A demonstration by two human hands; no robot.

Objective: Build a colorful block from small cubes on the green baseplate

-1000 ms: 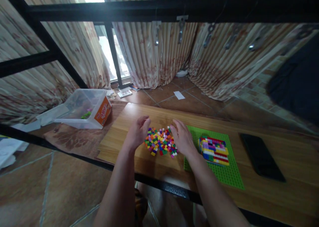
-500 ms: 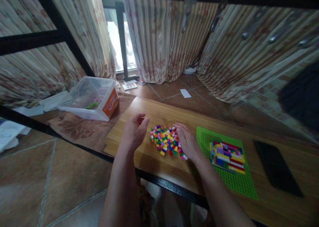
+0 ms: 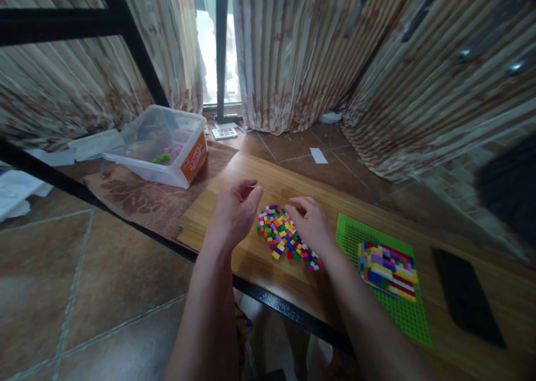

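A loose pile of small toy bricks (image 3: 278, 230) in many colours lies on the wooden table. My left hand (image 3: 235, 212) is just left of the pile, its fingers curved and the thumb apart from them, with nothing seen in it. Over the pile's right side is my right hand (image 3: 310, 223), fingers bent and thumb spread toward the bricks; its palm side is hidden. Right of that hand lies a green baseplate (image 3: 402, 314). A multicoloured block of joined bricks (image 3: 387, 270) sits on the plate.
A dark phone-like slab (image 3: 467, 297) lies right of the baseplate. At the left, a clear plastic box (image 3: 167, 172) with an orange label holds green and pink pieces, on a brown mat (image 3: 138, 208). A black metal bar (image 3: 276, 303) edges the table (image 3: 255, 264).
My right hand has lifted from flat beside the bricks to an arched pose, its thumb more apart. My left hand keeps much the same pose. The view has shifted slightly.
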